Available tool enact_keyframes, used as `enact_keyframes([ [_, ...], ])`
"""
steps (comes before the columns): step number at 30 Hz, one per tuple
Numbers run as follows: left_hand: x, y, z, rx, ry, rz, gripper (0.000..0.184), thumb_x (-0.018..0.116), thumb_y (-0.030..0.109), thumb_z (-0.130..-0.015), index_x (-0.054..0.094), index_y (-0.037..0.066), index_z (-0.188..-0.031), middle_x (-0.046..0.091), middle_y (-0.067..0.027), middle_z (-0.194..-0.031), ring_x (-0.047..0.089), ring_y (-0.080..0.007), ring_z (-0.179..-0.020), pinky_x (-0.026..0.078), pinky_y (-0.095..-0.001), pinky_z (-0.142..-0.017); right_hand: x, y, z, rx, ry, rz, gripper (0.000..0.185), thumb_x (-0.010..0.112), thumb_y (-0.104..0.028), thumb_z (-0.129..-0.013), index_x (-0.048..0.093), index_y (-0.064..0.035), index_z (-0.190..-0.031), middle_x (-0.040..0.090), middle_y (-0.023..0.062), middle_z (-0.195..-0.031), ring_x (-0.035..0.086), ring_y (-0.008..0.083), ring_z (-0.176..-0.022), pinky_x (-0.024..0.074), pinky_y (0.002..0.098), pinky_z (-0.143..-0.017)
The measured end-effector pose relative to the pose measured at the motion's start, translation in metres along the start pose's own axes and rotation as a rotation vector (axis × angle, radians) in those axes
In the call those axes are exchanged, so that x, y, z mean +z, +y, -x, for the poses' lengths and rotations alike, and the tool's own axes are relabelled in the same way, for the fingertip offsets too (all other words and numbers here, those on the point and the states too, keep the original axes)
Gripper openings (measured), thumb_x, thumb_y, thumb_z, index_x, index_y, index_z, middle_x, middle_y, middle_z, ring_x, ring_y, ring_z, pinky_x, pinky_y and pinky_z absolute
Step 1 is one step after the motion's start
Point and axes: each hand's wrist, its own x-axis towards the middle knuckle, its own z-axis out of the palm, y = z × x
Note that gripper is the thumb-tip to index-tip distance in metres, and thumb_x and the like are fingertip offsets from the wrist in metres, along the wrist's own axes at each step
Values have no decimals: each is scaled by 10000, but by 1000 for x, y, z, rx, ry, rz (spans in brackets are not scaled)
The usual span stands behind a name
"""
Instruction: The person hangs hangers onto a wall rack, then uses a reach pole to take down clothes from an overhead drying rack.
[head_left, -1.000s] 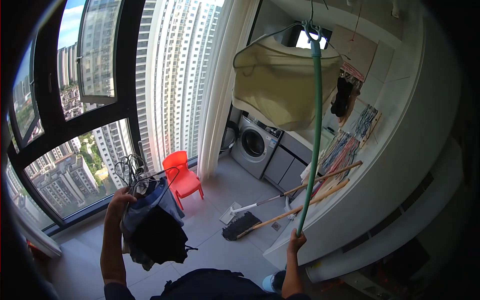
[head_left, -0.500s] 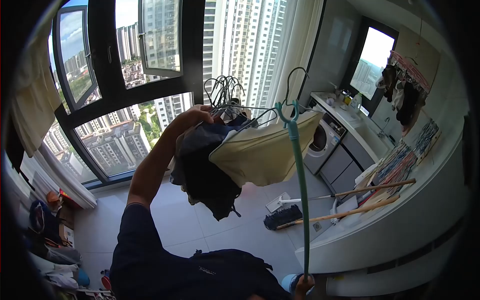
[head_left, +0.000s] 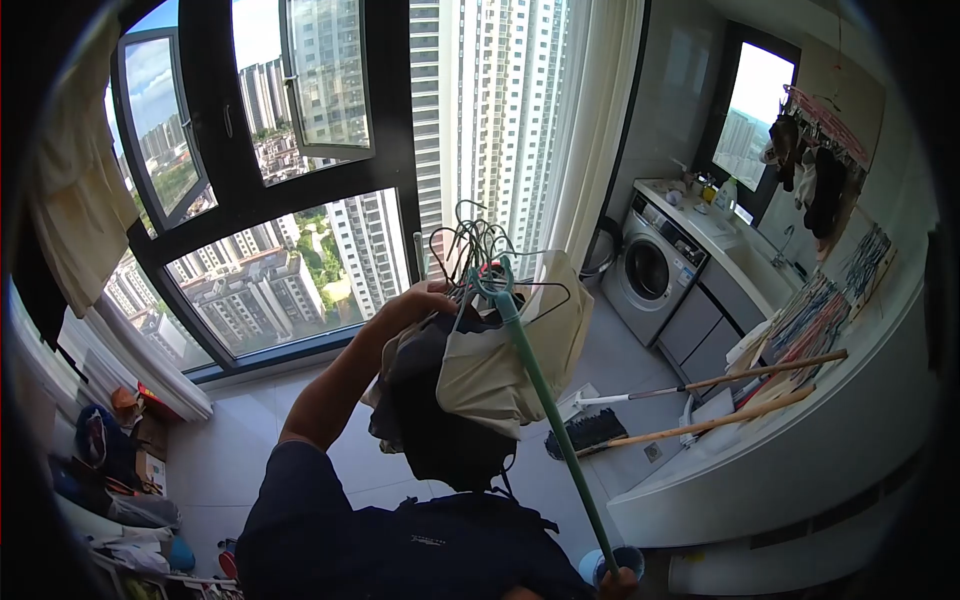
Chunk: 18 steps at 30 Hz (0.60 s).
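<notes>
My left hand (head_left: pixel 430 299) is closed around a bunch of wire clothes hangers (head_left: pixel 474 250), whose hooks point up. From them hang several garments, among them a black one (head_left: pixel 445 425) and a cream one (head_left: pixel 490 375) on the right side. My right hand (head_left: pixel 617 583), low in the view, grips the bottom of a long green clothes pole (head_left: pixel 552 405). The pole slants up to the left across the cream garment. Its forked tip (head_left: pixel 493 282) is among the hangers, close to my left hand; whether a hanger still rests in the fork I cannot tell.
Tall windows (head_left: pixel 285 285) stand ahead, one pane swung inward. To the right are a washing machine (head_left: pixel 646 268), a sink counter (head_left: pixel 745 260) and a pink clip hanger (head_left: pixel 825 125) with laundry. A broom (head_left: pixel 585 432) and mop lean out over the floor. A blue bucket (head_left: pixel 628 560) sits near my right hand.
The pole's fork has moved left and down to the bunch, tilting the pole. The cream garment has swung in against the other clothes. My left hand has kept its hold.
</notes>
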Motion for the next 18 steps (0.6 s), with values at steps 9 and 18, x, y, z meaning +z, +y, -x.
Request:
enact_keyframes([
  [9, 12, -22, 8, -11, 39, -76, 449, 619, 370, -897, 681, -63, -1002, 698, -129, -978, 663, -172, -875, 505, -293, -830, -55, 29, -2, -222, 67, 49, 238, 628, -237, -880, 601, -97, -689, 554, 103, -609, 535, 284, -525, 417, 396, -456],
  [18, -41, -53, -10, -4, 170, -343, 367, 678, 160, -633, 676, -79, -911, 701, -141, -862, 650, -179, -810, 481, -272, -791, -55, 81, 23, -91, 95, 208, 208, 677, -247, -854, 632, -51, -799, 581, 111, -628, 526, 280, -505, 422, 389, -455],
])
